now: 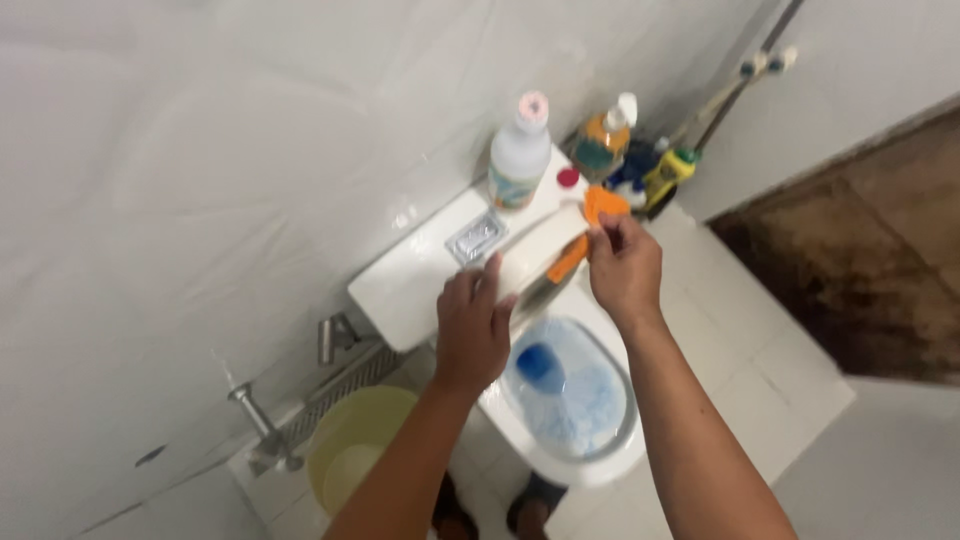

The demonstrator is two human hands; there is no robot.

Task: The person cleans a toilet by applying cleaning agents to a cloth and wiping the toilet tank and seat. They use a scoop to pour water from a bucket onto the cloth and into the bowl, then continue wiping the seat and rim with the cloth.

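The right hand (625, 268) pinched a small orange plastic piece (603, 205) between thumb and fingertips, just above the glossy white toilet tank lid (420, 275). Below that hand an orange handle (567, 259) slanted down toward the bowl; it may have been a brush, though blur hid its end. The left hand (472, 328) lay beside it with fingers curled, apparently closed on a pale, flat strip (530, 255) resting across the lid. Beyond both hands stood a white plastic bottle (519, 160) with a pink cap and a coloured band label, and right of it a clear pump bottle (603, 142) of amber liquid. Under the hands, the round ceramic toilet bowl (572, 395) held blue, foamy water. Left of the left forearm sat a pale yellow plastic bucket (350, 450).
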